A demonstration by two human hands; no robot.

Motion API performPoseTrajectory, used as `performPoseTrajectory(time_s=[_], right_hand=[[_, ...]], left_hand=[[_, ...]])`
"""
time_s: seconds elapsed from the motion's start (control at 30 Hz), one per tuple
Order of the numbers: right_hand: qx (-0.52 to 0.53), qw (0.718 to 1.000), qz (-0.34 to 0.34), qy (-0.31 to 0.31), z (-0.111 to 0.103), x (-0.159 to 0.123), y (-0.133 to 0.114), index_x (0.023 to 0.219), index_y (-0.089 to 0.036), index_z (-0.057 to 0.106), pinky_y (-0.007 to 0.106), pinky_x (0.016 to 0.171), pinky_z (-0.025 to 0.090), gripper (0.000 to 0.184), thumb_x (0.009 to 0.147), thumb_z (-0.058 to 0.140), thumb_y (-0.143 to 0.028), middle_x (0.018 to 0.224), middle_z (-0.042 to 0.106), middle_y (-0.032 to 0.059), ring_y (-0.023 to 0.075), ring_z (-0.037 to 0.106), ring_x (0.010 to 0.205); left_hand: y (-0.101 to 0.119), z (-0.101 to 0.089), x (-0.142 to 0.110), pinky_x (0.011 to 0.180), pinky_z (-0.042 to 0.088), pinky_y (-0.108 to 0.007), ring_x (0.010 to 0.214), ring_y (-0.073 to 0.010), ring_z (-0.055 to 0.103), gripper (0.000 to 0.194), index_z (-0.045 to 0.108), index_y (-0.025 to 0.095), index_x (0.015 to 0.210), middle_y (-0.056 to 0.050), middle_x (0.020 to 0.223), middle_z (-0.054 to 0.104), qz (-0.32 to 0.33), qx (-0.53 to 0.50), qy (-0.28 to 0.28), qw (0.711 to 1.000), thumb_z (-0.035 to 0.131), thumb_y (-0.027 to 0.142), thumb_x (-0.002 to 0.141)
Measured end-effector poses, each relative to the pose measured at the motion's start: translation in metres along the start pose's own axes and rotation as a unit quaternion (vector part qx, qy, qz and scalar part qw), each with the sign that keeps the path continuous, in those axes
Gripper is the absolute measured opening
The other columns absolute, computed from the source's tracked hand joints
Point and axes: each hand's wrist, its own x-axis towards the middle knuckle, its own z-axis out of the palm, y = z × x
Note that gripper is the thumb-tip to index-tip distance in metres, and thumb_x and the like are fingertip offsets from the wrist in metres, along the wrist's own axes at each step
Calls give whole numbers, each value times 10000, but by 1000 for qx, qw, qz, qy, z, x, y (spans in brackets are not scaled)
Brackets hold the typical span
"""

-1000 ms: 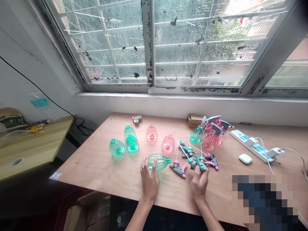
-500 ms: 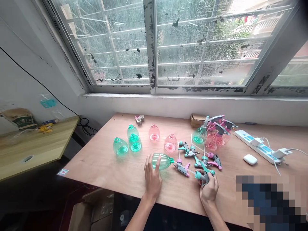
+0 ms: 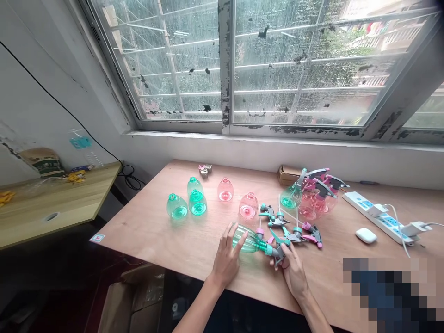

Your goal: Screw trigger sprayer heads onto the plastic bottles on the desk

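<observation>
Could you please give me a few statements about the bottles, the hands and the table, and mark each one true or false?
1. The left hand holds a green bottle on its side. True.
2. The right hand holds a pink bottle. False: it holds a teal-and-grey spray head at the green bottle's mouth.
3. Three green bottles without spray heads stand upright on the left. True.
4. The white case sits on top of the power strip. False: it lies on the table, beside the strip.
</observation>
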Motion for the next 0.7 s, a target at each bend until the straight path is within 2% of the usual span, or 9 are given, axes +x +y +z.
performPoseTrajectory(time_s=[0.13,0.2,0.27,0.33,0.47,0.6,0.7], right_hand=[[-44,999,6,-21,1,-2,5,1161,-175,781,246,460,421,526,757,949,-467,890,782,38,162,600,590],[-60,998,0,-23,0,-2,8,1113,-180,813,244,472,401,515,713,974,-461,813,753,9,146,547,573],[-78,996,-4,-31,0,-2,9,1045,-171,839,248,478,379,481,686,989,-453,645,665,-35,133,485,529],[-95,995,-7,-40,-1,-1,9,999,-164,849,253,481,364,447,675,999,-433,551,592,-61,125,448,499],[-118,991,-14,-52,-1,-2,13,985,-170,840,272,492,395,428,690,991,-440,545,631,-47,140,492,487],[-127,989,-15,-68,-1,-2,20,1026,-164,811,290,465,415,421,778,933,-481,509,638,-37,163,517,437],[-122,989,-23,-77,-1,-1,22,1016,-167,787,290,456,414,418,783,932,-483,528,636,-39,162,517,429]], left_hand=[[1,2,-1,1235,487,-540,1660,-306,269,928,253,196,1699,-179,1669,486,18,-16,-17,1000,379,-150,847],[1,4,-1,1236,489,-541,1659,-312,271,919,184,151,1711,-209,1681,464,17,-19,-19,999,368,-143,860],[1,5,-2,1232,489,-561,1664,-334,244,914,159,140,1713,-236,1701,415,12,-20,-17,1000,364,-144,869],[1,5,-2,1227,489,-582,1672,-350,207,920,174,175,1714,-232,1738,342,6,-19,-10,1000,355,-154,875],[1,3,-1,1212,504,-587,1674,-358,201,928,241,261,1700,-178,1805,184,-3,-22,3,1000,366,-163,884],[0,3,-2,1174,553,-531,1656,-345,270,931,262,254,1690,-181,1801,185,-9,-28,10,999,406,-159,868],[-1,3,-3,1168,556,-512,1639,-341,316,925,294,240,1677,-189,1785,226,-9,-29,16,999,416,-161,852]])
